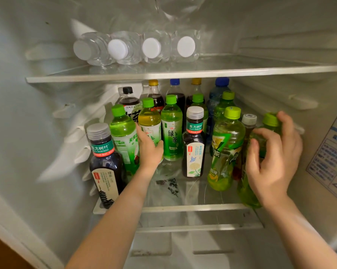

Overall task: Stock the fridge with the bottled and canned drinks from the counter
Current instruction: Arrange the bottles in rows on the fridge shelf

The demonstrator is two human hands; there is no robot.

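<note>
Shelving under way: left hand [149,150] grips green-capped yellow tea bottle [149,119], right hand [274,158] green plastic bottle [245,189]; releasing them upright likely follows.

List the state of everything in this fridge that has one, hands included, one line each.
Fridge: open.
Water bottles: four, capped, lying on the upper shelf, caps outward.
Yellow tea bottle: upright, capped, held by the left hand.
Right green bottle: capped, gripped by the right hand.
Dark tea bottle: upright, capped, front left.
Green tea bottle: upright, capped.
</note>
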